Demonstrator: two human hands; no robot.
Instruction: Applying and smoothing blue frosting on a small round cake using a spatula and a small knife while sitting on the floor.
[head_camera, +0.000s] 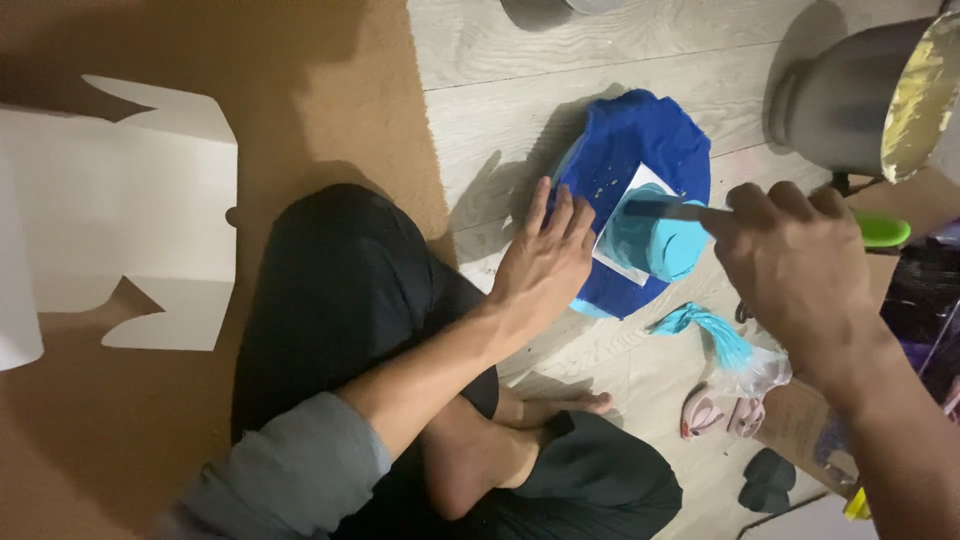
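Right hand, lower right of frame, pinches a spatula over turquoise icing; I see left hand, fingers spread, steadying the blue cake mid-spread.

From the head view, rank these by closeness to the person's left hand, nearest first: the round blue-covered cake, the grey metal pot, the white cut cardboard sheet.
1. Round blue-covered cake: the left hand rests against its left edge.
2. White cut cardboard sheet: far left, on the brown floor covering.
3. Grey metal pot: upper right, beyond the cake and the right hand.
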